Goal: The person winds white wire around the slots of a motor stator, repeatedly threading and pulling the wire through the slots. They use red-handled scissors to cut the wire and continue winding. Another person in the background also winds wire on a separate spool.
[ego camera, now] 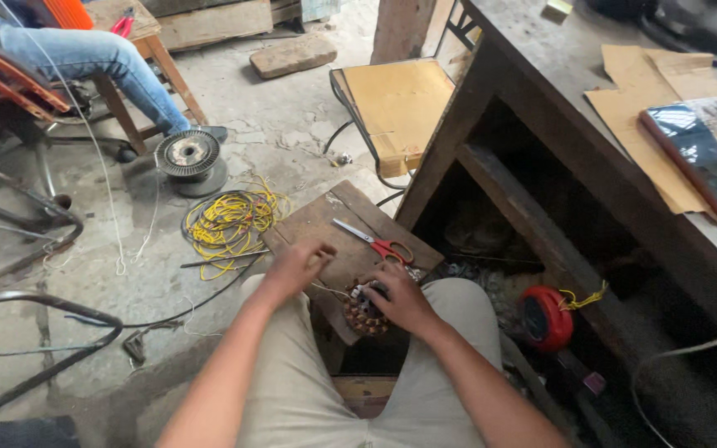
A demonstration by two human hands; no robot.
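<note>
Motor stator point(364, 311): round, copper-wound core, on the near edge of the small wooden table point(309, 226), between the knees. Likely heavy and rigid; windings delicate, so best gripped by the outer iron rim. Right hand point(400, 297): cupped over its top, fingers closed on it. Left hand point(296, 265): left of the stator, fingers curled, pinching a thin wire. Scissors point(375, 242): red-handled, behind the stator. Yellow wire bundle point(227, 222): floor, left of table.
</note>
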